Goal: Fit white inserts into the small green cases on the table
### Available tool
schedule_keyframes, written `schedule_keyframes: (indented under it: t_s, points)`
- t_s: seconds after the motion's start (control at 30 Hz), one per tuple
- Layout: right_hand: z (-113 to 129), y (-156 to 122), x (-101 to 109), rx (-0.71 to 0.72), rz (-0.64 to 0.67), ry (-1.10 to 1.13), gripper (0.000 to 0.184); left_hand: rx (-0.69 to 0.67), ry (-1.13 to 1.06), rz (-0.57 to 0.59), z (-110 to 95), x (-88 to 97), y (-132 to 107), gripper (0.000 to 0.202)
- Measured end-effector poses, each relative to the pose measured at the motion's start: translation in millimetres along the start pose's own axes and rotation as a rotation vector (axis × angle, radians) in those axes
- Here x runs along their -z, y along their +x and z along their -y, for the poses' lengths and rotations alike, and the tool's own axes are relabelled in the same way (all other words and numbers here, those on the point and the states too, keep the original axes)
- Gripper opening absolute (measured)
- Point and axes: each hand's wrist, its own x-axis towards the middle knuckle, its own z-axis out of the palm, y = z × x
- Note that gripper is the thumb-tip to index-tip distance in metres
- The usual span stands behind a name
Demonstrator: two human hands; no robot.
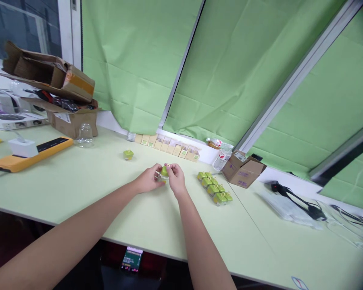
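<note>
Above the middle of the table, both hands hold one small clear container with a green lid (164,172). My left hand (149,178) is closed around its clear lower part, where a spot of yellow shows. With bent fingers, my right hand (176,179) grips the green lid and a small ring on top; the fingers hide part of it. A similar green-lidded container (128,154) stands alone to the left. On the right, several more green-lidded containers (213,186) are grouped closely in rows, many with a ring on top.
Small cardboard boxes (171,146) line the back edge. Plastic bottles (222,159) and a cardboard carton (243,169) stand behind the grouped containers. An orange power strip (33,155), a clear jar (85,135) and stacked cartons (72,121) are left. Black cables (299,201) lie right; a phone (132,259) is below the table edge.
</note>
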Motion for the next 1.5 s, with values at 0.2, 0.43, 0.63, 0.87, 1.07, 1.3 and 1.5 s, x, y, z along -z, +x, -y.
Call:
schedule_keyframes:
  t_s: [0.2, 0.43, 0.63, 0.87, 1.07, 1.3, 1.5]
  points:
    - [-1, 0, 2, -0.026, 0.048, 0.009, 0.025, 0.002, -0.086, 0.003, 2, 1.8, 1, 0.043]
    - [0, -2, 0, -0.027, 0.046, 0.037, 0.024, 0.006, -0.111, 0.009, 7, -0.1, 2, 0.046]
    - [-1, -2, -3, -0.014, 0.023, 0.053, 0.026, 0.01, -0.113, 0.014, 7, -1.2, 2, 0.048]
    - [-5, -1, -4, -0.024, 0.001, 0.056, 0.027, 0.013, -0.087, -0.013, 8, -1.9, 3, 0.048]
    - [-8, 1, -1, -0.009, 0.028, -0.005, 0.028, 0.01, -0.089, -0.022, 8, -0.8, 4, 0.047]
    - [-6, 0, 3, -0.032, 0.109, -0.069, 0.031, 0.003, -0.087, -0.043, 7, -0.8, 4, 0.045]
    - [-16, 1, 5, -0.114, 0.136, -0.031, 0.034, -0.029, -0.08, -0.048, 6, -1.3, 3, 0.04]
